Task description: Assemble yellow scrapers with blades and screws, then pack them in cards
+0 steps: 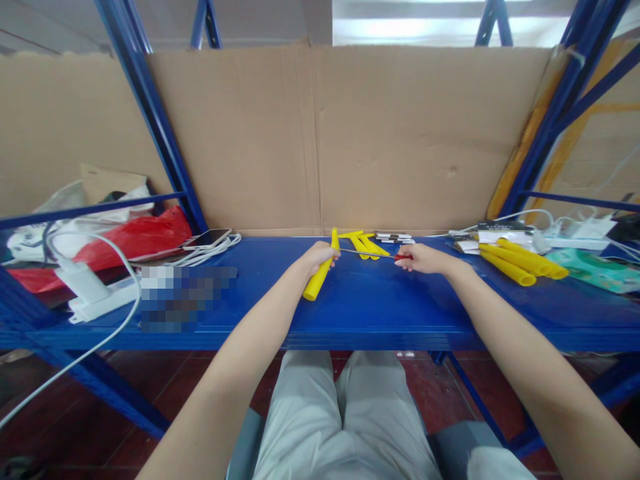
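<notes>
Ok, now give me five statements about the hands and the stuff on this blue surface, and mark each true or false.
1. The left hand grips a yellow tube. True.
2. The right hand is bare of any object. False: it holds a red-handled tool.
3. Cardboard stands behind the blue surface. True.
4. The yellow tubes beside the green packet stand upright. False: they lie down.
5. Red plastic is on the left side. True.
</notes>
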A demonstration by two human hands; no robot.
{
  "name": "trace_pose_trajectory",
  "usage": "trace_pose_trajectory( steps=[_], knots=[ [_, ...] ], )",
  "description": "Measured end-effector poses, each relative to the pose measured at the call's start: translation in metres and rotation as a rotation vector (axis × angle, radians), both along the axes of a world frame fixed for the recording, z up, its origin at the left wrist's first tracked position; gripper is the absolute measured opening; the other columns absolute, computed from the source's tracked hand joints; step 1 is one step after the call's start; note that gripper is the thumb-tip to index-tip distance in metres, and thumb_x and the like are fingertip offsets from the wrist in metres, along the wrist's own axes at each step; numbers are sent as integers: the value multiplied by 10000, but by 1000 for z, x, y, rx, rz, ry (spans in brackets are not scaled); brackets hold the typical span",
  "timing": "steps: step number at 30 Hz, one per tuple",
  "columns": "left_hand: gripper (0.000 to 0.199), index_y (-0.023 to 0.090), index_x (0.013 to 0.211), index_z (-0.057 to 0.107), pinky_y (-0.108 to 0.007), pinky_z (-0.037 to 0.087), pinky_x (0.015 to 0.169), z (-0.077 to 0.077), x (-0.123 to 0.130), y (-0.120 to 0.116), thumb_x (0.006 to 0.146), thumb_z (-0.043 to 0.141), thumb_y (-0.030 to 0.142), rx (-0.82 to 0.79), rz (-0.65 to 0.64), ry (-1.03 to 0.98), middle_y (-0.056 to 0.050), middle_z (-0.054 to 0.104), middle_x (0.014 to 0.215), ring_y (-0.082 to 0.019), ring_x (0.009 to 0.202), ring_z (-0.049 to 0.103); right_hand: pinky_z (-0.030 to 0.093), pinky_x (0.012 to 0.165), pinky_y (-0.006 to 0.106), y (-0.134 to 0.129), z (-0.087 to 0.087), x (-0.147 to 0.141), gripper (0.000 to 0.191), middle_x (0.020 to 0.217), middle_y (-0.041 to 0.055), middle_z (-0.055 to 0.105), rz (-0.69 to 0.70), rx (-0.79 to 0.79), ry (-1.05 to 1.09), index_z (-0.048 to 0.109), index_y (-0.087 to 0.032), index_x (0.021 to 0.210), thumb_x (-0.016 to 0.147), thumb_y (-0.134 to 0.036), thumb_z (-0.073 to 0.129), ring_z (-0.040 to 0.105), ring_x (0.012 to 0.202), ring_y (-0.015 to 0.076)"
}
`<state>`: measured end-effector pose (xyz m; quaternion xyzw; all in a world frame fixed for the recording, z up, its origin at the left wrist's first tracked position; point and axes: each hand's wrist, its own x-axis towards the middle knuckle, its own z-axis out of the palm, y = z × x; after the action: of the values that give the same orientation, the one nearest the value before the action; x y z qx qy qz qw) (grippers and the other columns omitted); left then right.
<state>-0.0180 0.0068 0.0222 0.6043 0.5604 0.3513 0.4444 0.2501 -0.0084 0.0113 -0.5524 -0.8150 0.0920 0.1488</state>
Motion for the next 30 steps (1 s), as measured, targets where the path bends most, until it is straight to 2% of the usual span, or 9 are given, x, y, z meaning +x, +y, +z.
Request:
trace_pose_trajectory(
  steps=[4,12,16,21,26,30],
  knots=[
    [227,148,582,463,-204,342,431,0,0,-1,752,522,10,3,-7,-4,37,444,419,-69,372,408,433,580,258,-1,0,-1,184,641,45,658,-1,-12,10,530,-193,709,790,-357,511,610,613,163],
    [218,146,587,470,-202,340,428,-1,0,0,754,521,15,7,-7,0,35,446,418,-70,378,414,428,570,256,-1,0,0,252,639,42,647,49,-46,17,523,-196,699,794,-428,498,591,583,152],
    [211,146,584,475,-210,354,442,-1,0,0,744,524,17,7,-2,1,32,449,427,-78,389,422,404,579,269,-1,1,0,270,638,40,642,49,26,-38,550,-197,698,779,-451,508,572,603,165],
    [223,147,574,469,-211,358,449,0,0,-1,748,522,18,2,-7,5,33,446,427,-76,389,419,395,606,272,1,1,0,219,699,37,643,5,102,-38,519,-203,757,677,-379,622,574,681,185],
    [226,148,573,467,-209,351,441,1,0,-1,752,522,19,5,-4,10,34,445,422,-74,382,415,382,590,268,0,2,-2,186,676,31,618,5,146,-20,459,-215,721,692,-337,596,551,650,173],
    [222,148,573,471,-204,353,446,-1,-1,1,744,533,20,2,-2,13,31,451,428,-74,387,423,379,586,267,-2,2,-2,185,667,35,614,17,151,-23,481,-210,699,704,-361,588,551,657,174]
  ],
)
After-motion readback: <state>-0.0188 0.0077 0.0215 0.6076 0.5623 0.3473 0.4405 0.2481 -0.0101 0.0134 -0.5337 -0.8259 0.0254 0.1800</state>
